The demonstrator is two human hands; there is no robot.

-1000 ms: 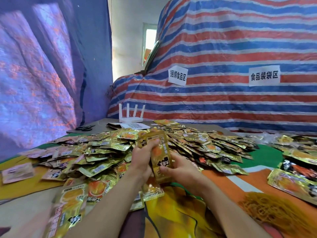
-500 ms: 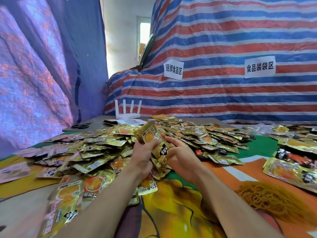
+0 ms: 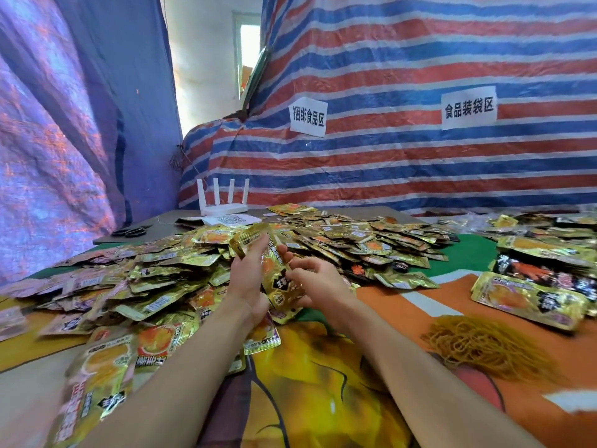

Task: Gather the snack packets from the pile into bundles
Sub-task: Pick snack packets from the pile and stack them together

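Item: small stack of gold snack packets (image 3: 274,273), being held upright over the near edge of the pile (image 3: 155,279), toward the middle of the surface (image 3: 397,299). We are judging them light, slick and floppy, best gripped across the flat faces. Left hand (image 3: 247,279): fingers (image 3: 258,250) lying straight, pressing one face. Right hand (image 3: 318,282): fingers (image 3: 306,264) curling, pinching the opposite side.

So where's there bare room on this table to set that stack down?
Free for the stack: the yellow cloth at the near edge, between the pile and the rubber bands; the orange strip between the pile and the right-hand packets; the green patch behind it. Crowded: the pile covering left and centre, and the far right.
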